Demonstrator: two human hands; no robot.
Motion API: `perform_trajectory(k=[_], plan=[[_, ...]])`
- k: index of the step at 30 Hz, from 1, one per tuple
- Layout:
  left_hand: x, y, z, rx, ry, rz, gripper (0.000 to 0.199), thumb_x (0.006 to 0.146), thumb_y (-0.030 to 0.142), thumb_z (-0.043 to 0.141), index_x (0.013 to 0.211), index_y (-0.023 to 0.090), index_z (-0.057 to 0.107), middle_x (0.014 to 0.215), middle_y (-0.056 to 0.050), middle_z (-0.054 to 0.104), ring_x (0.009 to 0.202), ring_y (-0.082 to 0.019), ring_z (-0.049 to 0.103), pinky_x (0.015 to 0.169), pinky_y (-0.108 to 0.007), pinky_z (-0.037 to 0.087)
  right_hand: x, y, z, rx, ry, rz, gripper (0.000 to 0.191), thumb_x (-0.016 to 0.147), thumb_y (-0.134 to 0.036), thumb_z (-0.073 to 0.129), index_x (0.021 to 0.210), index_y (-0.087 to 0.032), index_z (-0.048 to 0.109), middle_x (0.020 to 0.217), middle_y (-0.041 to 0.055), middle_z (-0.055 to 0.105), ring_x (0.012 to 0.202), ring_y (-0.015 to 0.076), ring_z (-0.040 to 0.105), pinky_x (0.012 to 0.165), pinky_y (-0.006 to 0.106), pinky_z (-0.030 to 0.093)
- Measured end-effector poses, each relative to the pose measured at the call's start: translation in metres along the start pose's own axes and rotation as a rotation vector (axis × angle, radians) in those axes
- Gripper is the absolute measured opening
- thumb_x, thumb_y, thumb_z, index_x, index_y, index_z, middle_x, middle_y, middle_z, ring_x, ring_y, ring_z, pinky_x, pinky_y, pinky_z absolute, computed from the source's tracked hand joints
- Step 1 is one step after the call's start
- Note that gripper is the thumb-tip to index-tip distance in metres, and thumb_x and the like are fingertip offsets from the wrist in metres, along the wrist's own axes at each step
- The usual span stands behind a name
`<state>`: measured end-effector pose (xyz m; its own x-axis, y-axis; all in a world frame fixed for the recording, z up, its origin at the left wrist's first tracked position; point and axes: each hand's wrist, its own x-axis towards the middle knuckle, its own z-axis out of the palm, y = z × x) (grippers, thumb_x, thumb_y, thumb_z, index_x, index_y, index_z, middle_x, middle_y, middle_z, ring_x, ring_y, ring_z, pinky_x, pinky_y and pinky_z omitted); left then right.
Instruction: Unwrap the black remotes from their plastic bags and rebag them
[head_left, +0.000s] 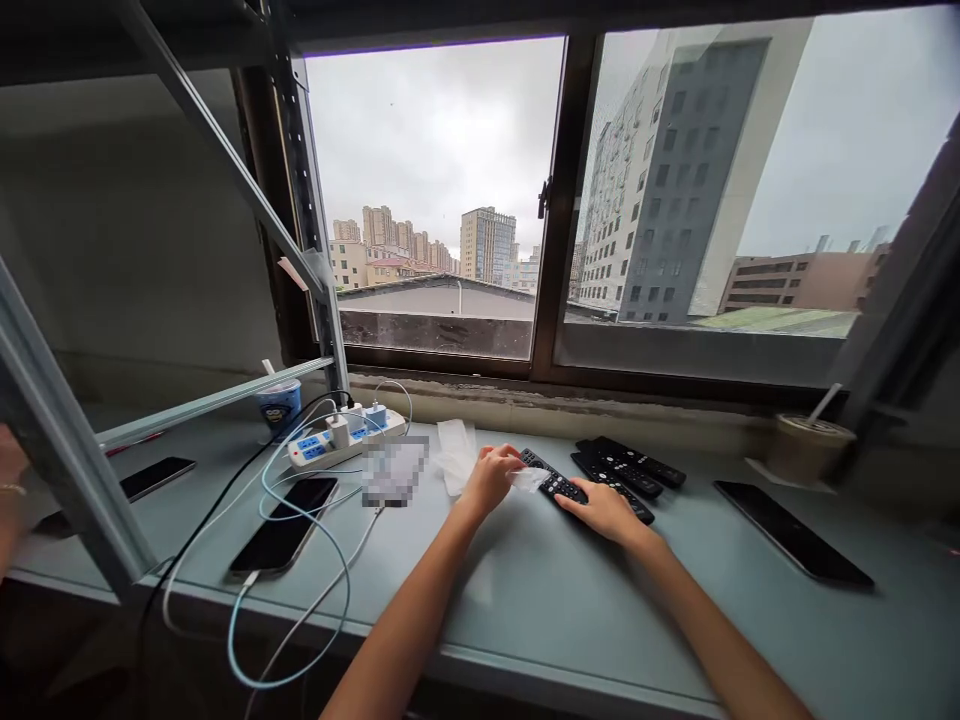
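A black remote control [553, 483] lies slanted in front of me, with my right hand [600, 508] closed around its lower end. Over its upper left part, my left hand [493, 478] pinches a thin white tissue or wipe [529, 479] that touches the buttons. Several more black remotes [630, 465] lie overlapped just right of and behind the held one. A crumpled white sheet [456, 455] rests on the table behind my left hand.
On the left of the table [420, 590] are a phone [285, 527], looping cables and a power strip [349, 438]. A blue cup [279, 402] stands behind them. To the right are a dark phone [793, 533] and a drink cup [810, 448]. Another person's arm [9, 500] shows far left.
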<state>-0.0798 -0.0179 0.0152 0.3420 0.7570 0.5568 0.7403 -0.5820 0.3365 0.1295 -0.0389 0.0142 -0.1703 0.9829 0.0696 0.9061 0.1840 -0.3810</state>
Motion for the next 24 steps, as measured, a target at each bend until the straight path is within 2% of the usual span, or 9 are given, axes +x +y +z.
perform_trajectory(k=[3,6,14,19,24], plan=[[-0.002,-0.002,0.001,0.014,-0.012,-0.025,0.037,0.070,-0.003,0.044,0.085,0.020,0.068,0.092,-0.002,0.065,0.083,-0.013,0.059,0.087,-0.032,0.038,0.000,0.003,0.001,0.033,0.009,-0.028,0.050,0.078,-0.055,0.043,0.110,-0.021,0.060,0.099,0.0078,0.067,0.094,0.0275,0.060,0.075,0.032,0.042],[-0.001,-0.002,0.004,0.039,-0.026,-0.046,0.032,0.068,-0.002,0.046,0.078,0.019,0.067,0.091,-0.002,0.064,0.082,-0.013,0.058,0.086,-0.031,0.038,0.001,0.004,0.002,0.052,0.021,-0.043,0.052,0.078,-0.055,0.043,0.110,-0.019,0.060,0.098,0.0094,0.067,0.092,0.0281,0.061,0.075,0.033,0.042],[0.007,0.006,0.006,0.065,0.040,0.022,0.026,0.075,0.000,0.045,0.065,0.018,0.061,0.085,-0.001,0.063,0.074,-0.010,0.056,0.089,-0.029,0.037,0.000,0.002,0.001,0.038,-0.020,-0.021,0.051,0.078,-0.055,0.042,0.111,-0.021,0.060,0.095,0.0087,0.068,0.089,0.0298,0.061,0.073,0.035,0.043],[0.007,0.007,0.003,0.093,0.028,0.031,0.016,0.076,0.007,0.052,0.067,0.018,0.060,0.089,-0.001,0.063,0.076,-0.011,0.057,0.090,-0.031,0.037,0.000,0.002,0.002,0.039,-0.020,-0.015,0.054,0.078,-0.055,0.041,0.116,-0.020,0.057,0.098,0.0093,0.067,0.094,0.0310,0.060,0.076,0.037,0.043],[0.005,0.010,0.000,0.081,-0.009,0.071,0.025,0.074,0.002,0.047,0.078,0.020,0.065,0.096,-0.001,0.063,0.084,-0.012,0.058,0.092,-0.032,0.035,0.002,0.005,0.005,0.023,-0.010,-0.029,0.052,0.077,-0.055,0.042,0.113,-0.022,0.059,0.099,0.0093,0.067,0.095,0.0313,0.060,0.074,0.037,0.044]])
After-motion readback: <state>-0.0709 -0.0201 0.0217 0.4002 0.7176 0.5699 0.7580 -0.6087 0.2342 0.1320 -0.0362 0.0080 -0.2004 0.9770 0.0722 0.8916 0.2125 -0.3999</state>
